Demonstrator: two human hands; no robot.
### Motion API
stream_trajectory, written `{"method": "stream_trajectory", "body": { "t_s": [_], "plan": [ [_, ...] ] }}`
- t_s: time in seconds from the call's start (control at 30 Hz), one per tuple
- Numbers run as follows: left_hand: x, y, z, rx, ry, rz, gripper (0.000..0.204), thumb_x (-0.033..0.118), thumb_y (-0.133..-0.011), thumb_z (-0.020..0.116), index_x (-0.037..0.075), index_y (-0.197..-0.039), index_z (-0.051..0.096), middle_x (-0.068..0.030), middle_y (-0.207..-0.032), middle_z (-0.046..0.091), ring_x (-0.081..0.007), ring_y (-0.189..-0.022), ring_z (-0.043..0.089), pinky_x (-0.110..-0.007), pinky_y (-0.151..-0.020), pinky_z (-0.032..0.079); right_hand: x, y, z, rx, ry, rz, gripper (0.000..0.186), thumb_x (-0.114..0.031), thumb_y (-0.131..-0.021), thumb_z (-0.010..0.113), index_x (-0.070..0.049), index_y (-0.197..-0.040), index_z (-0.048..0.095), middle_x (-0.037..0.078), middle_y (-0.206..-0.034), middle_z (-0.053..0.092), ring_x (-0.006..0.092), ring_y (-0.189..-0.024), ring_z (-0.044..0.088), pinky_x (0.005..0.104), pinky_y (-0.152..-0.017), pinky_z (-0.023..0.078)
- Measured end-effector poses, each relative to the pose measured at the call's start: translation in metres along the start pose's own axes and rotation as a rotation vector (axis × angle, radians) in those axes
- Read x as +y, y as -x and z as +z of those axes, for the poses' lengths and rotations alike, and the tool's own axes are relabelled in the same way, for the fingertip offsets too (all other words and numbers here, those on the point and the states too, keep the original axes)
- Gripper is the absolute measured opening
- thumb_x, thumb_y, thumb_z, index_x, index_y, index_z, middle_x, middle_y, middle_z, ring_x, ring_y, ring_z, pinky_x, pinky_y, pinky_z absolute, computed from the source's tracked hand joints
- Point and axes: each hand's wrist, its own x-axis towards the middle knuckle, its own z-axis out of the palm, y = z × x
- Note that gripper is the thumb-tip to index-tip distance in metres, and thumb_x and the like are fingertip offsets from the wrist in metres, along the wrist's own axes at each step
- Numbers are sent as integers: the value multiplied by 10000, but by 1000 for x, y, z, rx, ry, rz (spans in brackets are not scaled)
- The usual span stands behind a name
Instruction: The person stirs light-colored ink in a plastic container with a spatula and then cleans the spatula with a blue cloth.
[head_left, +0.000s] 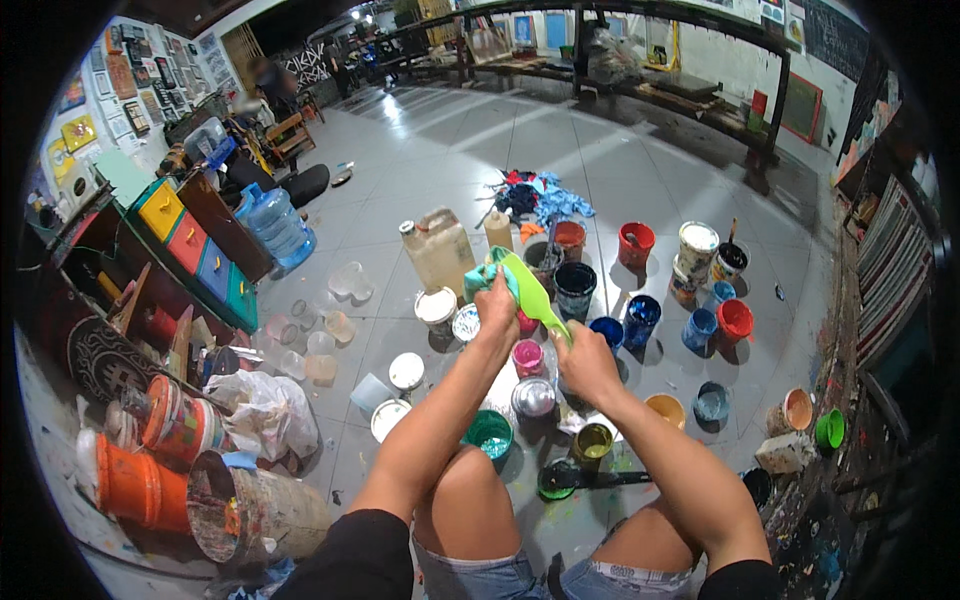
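A bright green spatula (528,288) is held up in front of me, its broad blade toward the upper left. My right hand (588,362) is closed round its handle. My left hand (494,308) grips a teal rag (482,278) that is pressed against the side of the blade. Below the hands stand a pink paint cup (528,356), a silver-lidded can (533,398) and a green paint pot (490,434). A dark-handled tool (600,478) lies across a small green-stained container between my knees.
Several paint pots surround my hands, among them a red bucket (636,244) and a blue cup (641,320). Beyond stand a cloudy jug (438,252) and a heap of rags (550,198). Orange buckets (150,485) and a stained bin (270,508) are at left. A person (272,85) sits far back.
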Motion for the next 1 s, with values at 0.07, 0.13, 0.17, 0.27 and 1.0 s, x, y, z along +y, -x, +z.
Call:
{"method": "stream_trajectory", "body": {
  "t_s": [0.07, 0.13, 0.17, 0.27, 1.0],
  "plan": [
    [1, -29, -20, 100, 81, 51, 309, 245, -992, 447, 1, -1161, 530, -125, -1016, 644, -239, -835, 663, -394, -729, 560, 2, -5, 2, -37, -4, -61, 322, -278, -926, 516, 24, -840, 586, 282, -764, 592, 472, -769, 567, 523, -658, 427],
    [17, -36, -35, 112, 174, 46, 326, 290, -1000, 412, 32, -1121, 569, -124, -1005, 657, -209, -842, 660, -321, -667, 530, 3, -8, -12, -73, 21, -10, 323, -278, -927, 516, 24, -842, 588, 276, -752, 593, 463, -753, 573, 515, -649, 430],
    [30, -34, -42, 82, 220, 24, 357, 330, -1004, 389, 60, -1065, 613, -117, -979, 671, -172, -831, 656, -243, -589, 502, 2, -7, -18, -92, 33, 14, 323, -279, -927, 516, 24, -843, 589, 273, -746, 594, 459, -746, 576, 511, -645, 432],
    [32, -10, -28, 9, 99, 126, 331, 313, -1000, 405, 46, -1112, 564, -120, -1005, 666, -183, -796, 651, -295, -632, 511, 9, -12, -23, 83, 14, 36, 330, -285, -931, 513, 29, -857, 583, 267, -734, 592, 451, -741, 580, 495, -636, 432],
    [15, 49, 37, -306, 62, 92, 241, 204, -959, 532, -4, -1072, 582, -106, -962, 669, -168, -797, 646, -310, -687, 515, 19, -18, 0, 79, -90, 3, 360, -261, -980, 380, 20, -846, 559, 273, -782, 595, 459, -759, 565, 519, -673, 427]
  ]
}}
